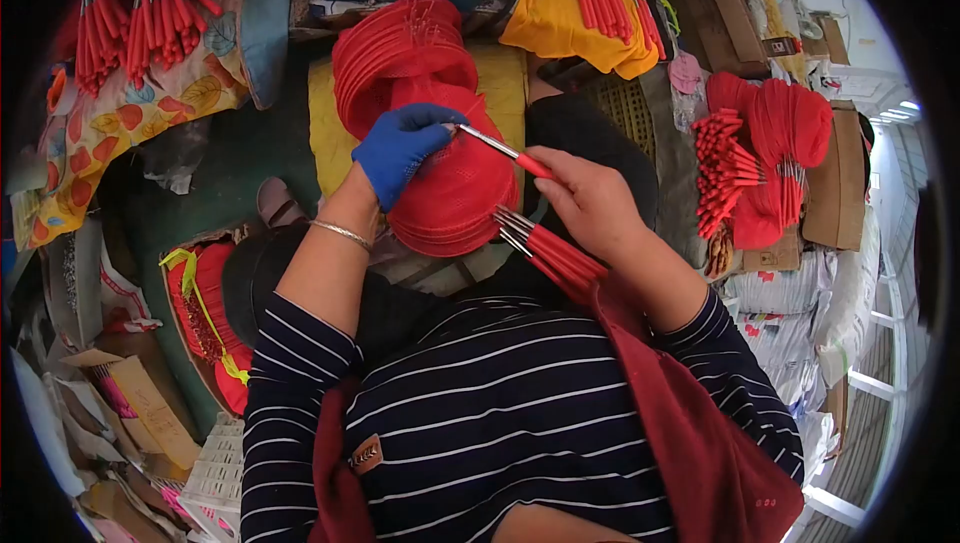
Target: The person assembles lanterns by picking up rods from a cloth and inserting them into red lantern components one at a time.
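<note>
My left hand [405, 148], in a blue glove, pinches at the metal tip of a red-handled rod [497, 146]. Whether it also grips part of a red mesh piece is hidden by the fingers. My right hand [592, 198] is closed around the rod's red handle, so the rod slants between both hands. Below and behind them are stacked round red mesh pieces [455, 198], with a further pile of red mesh rounds [400, 48] at the far side. A bundle of red-handled metal rods [550, 251] lies at my lap, under my right forearm.
Red-handled rods [150, 28] lie on a patterned cloth at far left, and more rods [605, 3] on a yellow cloth [550, 8]. At right, red mesh bundles [790, 123] sit beside clustered red handles [725, 168]. An open cardboard box [145, 403] stands lower left.
</note>
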A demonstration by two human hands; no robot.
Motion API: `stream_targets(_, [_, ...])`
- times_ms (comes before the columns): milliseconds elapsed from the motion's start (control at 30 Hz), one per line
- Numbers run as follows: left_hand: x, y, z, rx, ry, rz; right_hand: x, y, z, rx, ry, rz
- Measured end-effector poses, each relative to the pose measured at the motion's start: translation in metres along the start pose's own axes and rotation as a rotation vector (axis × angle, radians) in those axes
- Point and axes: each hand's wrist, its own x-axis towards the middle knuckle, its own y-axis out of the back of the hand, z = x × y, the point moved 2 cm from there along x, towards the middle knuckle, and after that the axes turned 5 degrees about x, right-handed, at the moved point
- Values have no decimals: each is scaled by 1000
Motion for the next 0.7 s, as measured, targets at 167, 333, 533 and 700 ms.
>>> stream_targets(167, [-1,-12,-10,26,28,-55,19,31,-52,-710,203,-179])
stream_targets(333, [-15,-47,-22,565,-384,27,39,7,-56,-886,290,-588])
stream_targets(533, [-9,-34,-10,703,-343,-80,37,24,-37,-480,259,-511])
stream_targets(700, [1,8,34,996,-683,520,52,57,-4,123,212,-628])
